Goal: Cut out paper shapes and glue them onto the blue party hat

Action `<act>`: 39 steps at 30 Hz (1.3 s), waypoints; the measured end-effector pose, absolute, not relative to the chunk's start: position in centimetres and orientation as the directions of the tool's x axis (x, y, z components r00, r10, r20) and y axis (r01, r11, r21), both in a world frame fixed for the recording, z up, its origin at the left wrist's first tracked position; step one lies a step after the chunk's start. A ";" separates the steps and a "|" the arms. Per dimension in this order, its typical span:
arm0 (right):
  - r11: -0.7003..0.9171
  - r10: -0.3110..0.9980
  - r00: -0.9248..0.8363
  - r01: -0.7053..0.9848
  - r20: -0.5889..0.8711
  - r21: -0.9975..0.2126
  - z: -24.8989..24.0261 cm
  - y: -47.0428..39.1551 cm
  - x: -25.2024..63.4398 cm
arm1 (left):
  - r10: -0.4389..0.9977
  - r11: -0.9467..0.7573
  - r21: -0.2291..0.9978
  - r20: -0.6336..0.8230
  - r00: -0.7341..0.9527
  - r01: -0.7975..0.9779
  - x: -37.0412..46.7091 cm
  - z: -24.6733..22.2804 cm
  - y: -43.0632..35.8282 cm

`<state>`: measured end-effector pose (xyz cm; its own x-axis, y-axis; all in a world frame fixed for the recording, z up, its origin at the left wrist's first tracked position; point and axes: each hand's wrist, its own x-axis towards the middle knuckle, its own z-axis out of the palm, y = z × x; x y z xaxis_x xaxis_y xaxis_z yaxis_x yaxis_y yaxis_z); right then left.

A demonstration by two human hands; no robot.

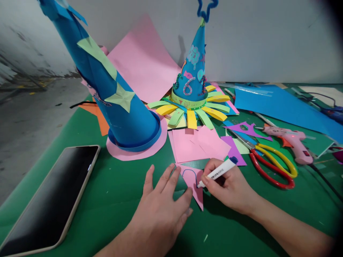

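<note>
My right hand grips a white marker with a blue end, its tip touching a pink paper piece. A blue curved line runs across the upper part of that piece. With fingers spread, my left hand rests on the green table, its fingertips at the left edge of the pink piece. Just beyond lie several pink paper sheets, partly overlapping, with a purple paper piece to their right.
A tall blue paper cone hat leans at left. Behind stands a decorated blue cone hat with yellow and green strips. Scissors with red and yellow handles and a pink glue gun lie right. A phone lies left.
</note>
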<state>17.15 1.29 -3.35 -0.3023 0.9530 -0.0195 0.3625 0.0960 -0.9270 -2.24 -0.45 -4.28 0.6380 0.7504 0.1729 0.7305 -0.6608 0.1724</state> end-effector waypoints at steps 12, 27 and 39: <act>0.067 0.949 -0.310 0.378 -0.058 -0.923 -3.3 1.1 17.0 | 0.754 -0.657 0.191 0.181 0.631 0.730 -2.2 -4.4 -0.5; 0.073 0.943 -0.329 0.366 -0.056 -0.928 -3.0 0.9 16.9 | 0.761 -0.649 0.200 0.183 0.622 0.735 -2.2 -4.3 -0.5; 0.062 0.935 -0.346 0.389 -0.083 -0.919 -3.2 0.8 16.9 | 0.752 -0.659 0.188 0.188 0.632 0.729 -2.1 -4.4 -0.5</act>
<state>16.94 0.79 -3.15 -0.3457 0.9346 -0.0833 0.3891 0.0620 -0.9191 -2.13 -0.50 -4.36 0.6316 0.7523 0.1875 0.7286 -0.6586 0.1880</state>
